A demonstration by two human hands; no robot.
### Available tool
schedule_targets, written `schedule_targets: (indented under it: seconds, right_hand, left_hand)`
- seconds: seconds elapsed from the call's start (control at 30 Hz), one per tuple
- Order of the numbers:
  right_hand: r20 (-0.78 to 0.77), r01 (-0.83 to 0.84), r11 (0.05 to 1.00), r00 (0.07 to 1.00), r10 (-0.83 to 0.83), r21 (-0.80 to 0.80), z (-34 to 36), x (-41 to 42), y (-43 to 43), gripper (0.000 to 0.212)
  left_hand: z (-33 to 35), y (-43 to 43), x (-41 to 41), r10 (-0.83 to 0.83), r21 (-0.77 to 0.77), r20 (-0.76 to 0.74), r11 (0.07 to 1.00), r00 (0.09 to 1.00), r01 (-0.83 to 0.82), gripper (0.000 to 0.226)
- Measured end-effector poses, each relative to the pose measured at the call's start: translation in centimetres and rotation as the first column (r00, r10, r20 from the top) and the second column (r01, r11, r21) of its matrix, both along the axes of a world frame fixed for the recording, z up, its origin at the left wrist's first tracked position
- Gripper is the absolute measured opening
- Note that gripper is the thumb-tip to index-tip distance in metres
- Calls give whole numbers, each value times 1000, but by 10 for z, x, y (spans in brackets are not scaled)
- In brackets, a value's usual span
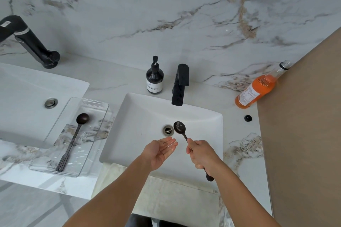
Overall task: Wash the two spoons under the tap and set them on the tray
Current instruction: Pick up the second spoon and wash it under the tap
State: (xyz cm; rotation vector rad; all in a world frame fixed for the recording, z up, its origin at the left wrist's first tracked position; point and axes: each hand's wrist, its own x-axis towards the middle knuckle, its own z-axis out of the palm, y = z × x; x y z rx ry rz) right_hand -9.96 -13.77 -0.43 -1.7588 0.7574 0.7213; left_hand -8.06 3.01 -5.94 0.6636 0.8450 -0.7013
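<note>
My right hand (201,154) grips the handle of a dark spoon (180,128) over the white sink (140,108), its bowl facing up just right of the drain (168,130) and below the black tap (180,85). No water stream is visible. My left hand (161,150) is open, palm up and wet-looking, just left of the spoon's handle, holding nothing. A second dark spoon (72,141) with a perforated handle end lies on the clear tray (96,105) on the counter left of the sink.
A dark soap pump bottle (155,79) stands behind the sink, left of the tap. An orange-liquid bottle (258,88) leans at the right by a brown panel (304,116). A small black cap (248,118) lies on the counter. A second basin (27,97) and black tap (31,42) sit at left.
</note>
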Motion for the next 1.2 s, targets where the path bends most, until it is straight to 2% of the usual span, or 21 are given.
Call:
schedule_targets:
  seconds: [0.27, 0.4, 0.47, 0.67, 0.83, 1.0, 1.07, 1.2]
  right_hand:
    - [10, -6, 1000, 1000, 6, -5, 4, -1, 5, 42]
    - [25, -25, 1000, 999, 26, -10, 5, -3, 8, 45]
    - [44, -28, 999, 999, 29, -24, 5, -3, 10, 47]
    - [82, -26, 998, 996, 30, -51, 6, -6, 12, 46]
    - [113, -18, 997, 993, 26, -72, 2, -10, 17, 44]
    - [183, -46, 991, 981, 69, -126, -2, -16, 25, 44]
    - [184, -38, 996, 982, 52, -79, -2, -19, 27, 45]
    - [148, 6, 985, 988, -32, 174, 4, -22, 28, 49]
  left_hand:
    - [1, 1, 5, 4, -61, 60, 998, 998, 0, 31]
    - [9, -4, 9, -18, -139, 116, 990, 993, 35, 60]
    - [14, -7, 10, -27, -174, 155, 983, 988, 54, 65]
    - [27, -12, 11, -3, -199, 197, 979, 980, 43, 45]
    - [28, -12, 9, 15, -206, 196, 978, 981, 26, 47]
    - [29, -11, 7, 23, -209, 224, 978, 974, 25, 39]
    - [30, -10, 6, 49, -224, 226, 975, 973, 3, 44]
    - [32, -8, 4, 160, -324, 172, 941, 972, -98, 53]
